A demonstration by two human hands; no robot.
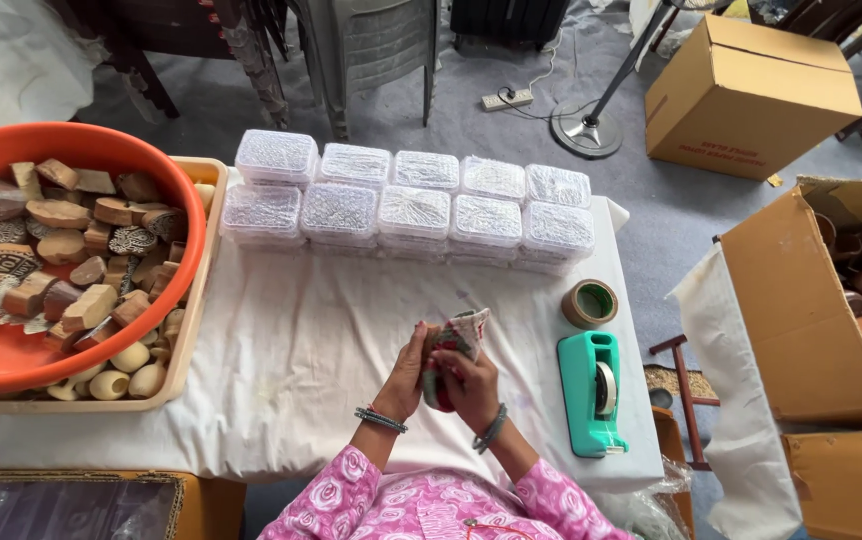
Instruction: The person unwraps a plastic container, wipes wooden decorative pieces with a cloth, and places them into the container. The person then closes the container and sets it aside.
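Head view: at the near edge of the desk, which is draped in white cloth, the left hand and the right hand both have their fingers closed around a small patterned cloth bundle, held upright just above the cloth between the two palms. Along the far edge stand two rows of clear lidded plastic boxes; at the left edge an orange bowl of carved wooden blocks rests in a beige tray. Near the right edge lie a brown tape roll and, just nearer, a teal tape dispenser.
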